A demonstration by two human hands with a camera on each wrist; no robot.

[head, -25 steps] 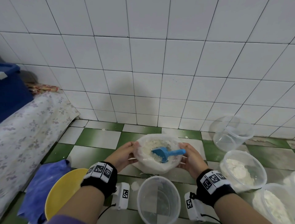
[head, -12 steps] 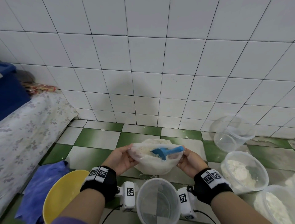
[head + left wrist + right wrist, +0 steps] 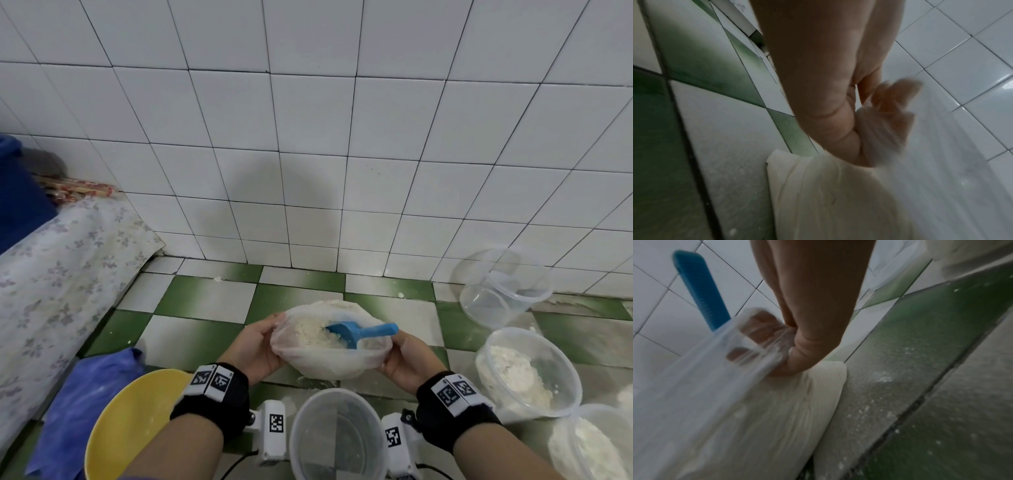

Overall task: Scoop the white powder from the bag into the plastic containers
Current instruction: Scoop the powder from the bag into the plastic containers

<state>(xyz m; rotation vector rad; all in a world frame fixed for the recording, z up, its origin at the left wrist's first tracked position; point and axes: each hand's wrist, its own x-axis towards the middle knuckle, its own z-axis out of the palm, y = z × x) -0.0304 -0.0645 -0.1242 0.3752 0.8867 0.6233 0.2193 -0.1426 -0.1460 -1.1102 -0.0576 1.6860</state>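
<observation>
Both the left hand [image 3: 256, 346] and right hand [image 3: 407, 359] are pinching the unlabelled bag [image 3: 329, 359] rim, the blue scoop [image 3: 359, 333] lying inside

thin clear plastic bag [image 3: 329, 363], matt blue plastic scoop [image 3: 359, 332], glossy wall tiles [image 3: 308, 137].

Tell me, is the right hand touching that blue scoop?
Apart. The head view shows the right hand gripping the bag rim, while the blue scoop lies untouched in the powder.
</observation>
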